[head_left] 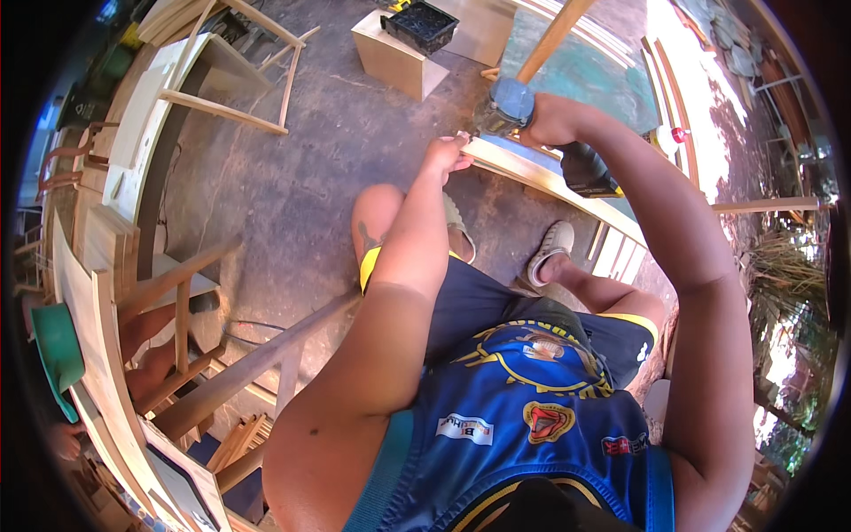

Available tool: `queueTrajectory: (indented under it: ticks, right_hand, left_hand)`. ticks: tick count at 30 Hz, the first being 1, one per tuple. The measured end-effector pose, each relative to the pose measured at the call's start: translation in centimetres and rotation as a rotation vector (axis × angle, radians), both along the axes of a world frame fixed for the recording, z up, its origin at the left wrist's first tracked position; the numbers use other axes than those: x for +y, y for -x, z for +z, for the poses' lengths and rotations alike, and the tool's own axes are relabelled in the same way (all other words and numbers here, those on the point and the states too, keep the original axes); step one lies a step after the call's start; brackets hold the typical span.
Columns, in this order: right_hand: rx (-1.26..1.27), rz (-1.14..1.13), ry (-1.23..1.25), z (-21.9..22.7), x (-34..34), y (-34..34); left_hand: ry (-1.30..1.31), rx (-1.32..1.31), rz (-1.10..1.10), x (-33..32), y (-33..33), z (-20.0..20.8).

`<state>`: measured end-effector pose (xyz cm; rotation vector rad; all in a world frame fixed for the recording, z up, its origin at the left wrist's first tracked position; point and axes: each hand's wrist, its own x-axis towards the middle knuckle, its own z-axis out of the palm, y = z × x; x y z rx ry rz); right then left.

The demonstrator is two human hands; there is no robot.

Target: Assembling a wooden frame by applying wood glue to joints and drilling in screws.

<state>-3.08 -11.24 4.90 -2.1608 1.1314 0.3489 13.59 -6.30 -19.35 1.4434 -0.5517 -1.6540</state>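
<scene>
Grasping the left end of a long, pale wooden board (523, 171) with the left hand (448, 155), curled close around the tip. Clenching the handle of a drill (507, 105) with the right hand (554, 121), just beyond the board's left part. Cannot tell whether bit and board touch, with the drill's head in the way.

Stretching rightward from the left hand, in front of the knees: the board itself. Probably light for its length, stiff along the grain, dry rather than slippery, perhaps prone to splitting near the ends. Best held by the narrow edges, near the tip for steadiness, clear of the bit. Likely heavier and bulkier: the drill, best held around the handle.

Beyond the board, a teal panel (576, 84); farther off and leftward, a black tray (421, 27) on a wooden box (390, 58). Well left of the board, a slim wooden frame (226, 113). On the near side, a pale clog (551, 251).
</scene>
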Motion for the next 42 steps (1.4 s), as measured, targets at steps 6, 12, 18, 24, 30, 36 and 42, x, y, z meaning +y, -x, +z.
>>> queueTrajectory:
  ticks: [6, 12, 18, 24, 30, 36, 42]
  right_hand:
    - [-0.056, -0.140, 0.070, 3.6, 2.8, 5.9]
    - [-0.216, -0.400, 0.182, 3.0, 5.1, 13.4]
    - [-0.623, -0.560, 0.574, -1.9, 0.1, 15.9]
    - [-0.820, -0.793, 0.494, -7.7, -7.8, 14.9]
    - [-0.859, -0.856, 0.483, -12.2, -11.4, 15.8]
    - [-0.885, -0.903, 0.386, -14.2, -12.8, 17.5]
    - [-1.087, -0.820, 0.238, -14.3, -12.8, 17.0]
  left_hand:
    - [0.040, 0.015, 0.052, 0.0, -0.6, -0.1]
    - [-0.010, -0.096, 0.052, 0.4, -1.0, 0.8]
    - [0.303, -0.191, 0.611, -5.6, -3.8, -0.2]
    - [0.316, -0.676, 0.494, -15.8, -6.3, -0.7]
    - [0.580, -1.237, 0.384, -24.9, -9.6, 0.2]
    - [0.395, -1.449, 0.013, -33.1, -13.2, -1.4]
    - [0.183, -1.435, -0.387, -37.5, -13.5, -2.7]
